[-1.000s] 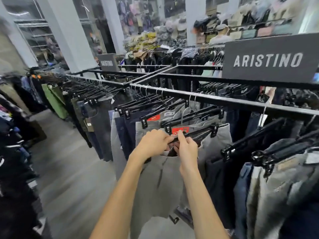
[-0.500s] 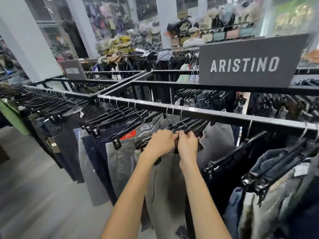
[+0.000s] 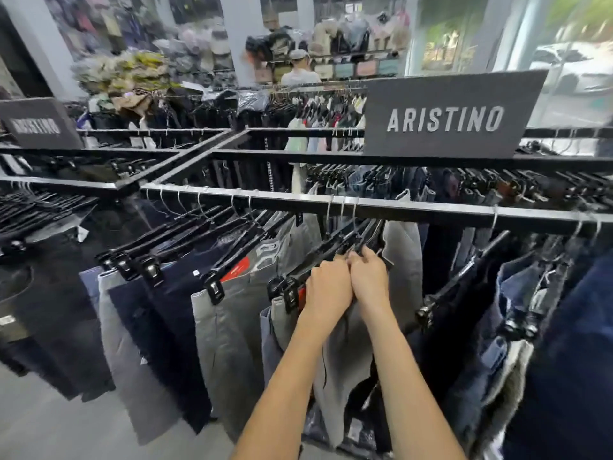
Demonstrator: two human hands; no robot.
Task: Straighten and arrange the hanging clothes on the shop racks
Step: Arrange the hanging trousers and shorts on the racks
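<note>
Grey trousers [image 3: 345,360] hang mid-rail [image 3: 431,212]; left hand [image 3: 328,288] and right hand [image 3: 369,277] both grip their clip hanger [image 3: 318,257], apparently to square it.

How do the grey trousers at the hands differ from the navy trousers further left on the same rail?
Colour: the grey trousers are light, the navy trousers dark. Contact: the left hand and right hand grip the grey trousers' top edge; nothing touches the navy trousers. Both hang from black clip hangers on the front rail.
</note>
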